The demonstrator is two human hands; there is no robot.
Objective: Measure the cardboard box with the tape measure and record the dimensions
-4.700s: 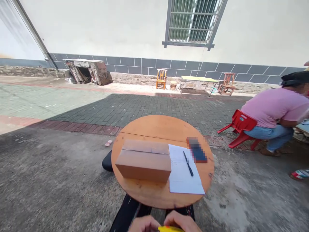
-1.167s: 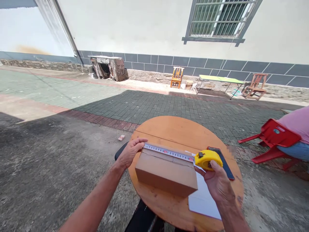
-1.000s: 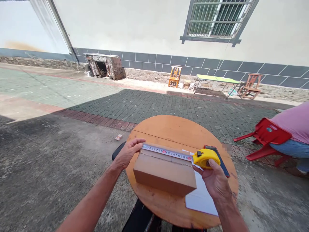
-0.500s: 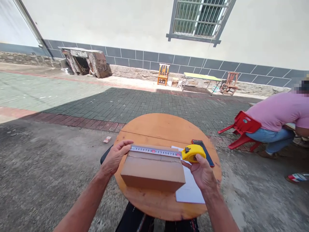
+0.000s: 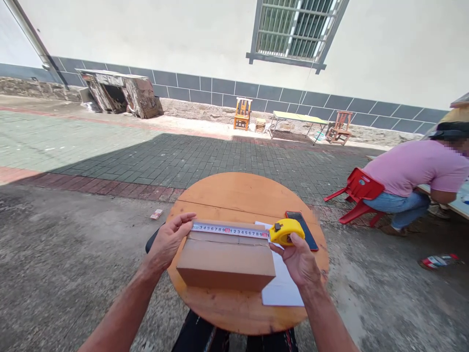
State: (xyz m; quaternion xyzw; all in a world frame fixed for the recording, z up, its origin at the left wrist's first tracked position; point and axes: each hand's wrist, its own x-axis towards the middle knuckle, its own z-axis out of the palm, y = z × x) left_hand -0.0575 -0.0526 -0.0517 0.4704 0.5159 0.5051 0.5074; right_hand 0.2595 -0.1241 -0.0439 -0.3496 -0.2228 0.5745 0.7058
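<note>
A brown cardboard box (image 5: pixel 225 256) lies on the round wooden table (image 5: pixel 238 188) in front of me. Across its top, near the far edge, stretches the white blade of a tape measure (image 5: pixel 286 231) with a yellow case. My left hand (image 5: pixel 170 239) pinches the blade's end at the box's left far corner. At the right side, my right hand (image 5: pixel 298 259) grips the yellow case, thumb on its near face. Under that hand and partly beneath the box is a white sheet of paper (image 5: pixel 280 291). A dark phone with a red edge (image 5: pixel 306 232) rests just beyond the case.
To the right, a person in a pink shirt (image 5: pixel 406 161) sits on a red plastic chair (image 5: pixel 361 190). A bottle (image 5: pixel 437 261) lies on the concrete there. A small red-and-white packet (image 5: pixel 157 214) is on the ground at left. Chairs and a folding table (image 5: pixel 300 117) stand by the far wall.
The view has turned slightly right, so everything sits a little further left. Both hands keep their hold on the tape measure, and the blade stays stretched over the box.
</note>
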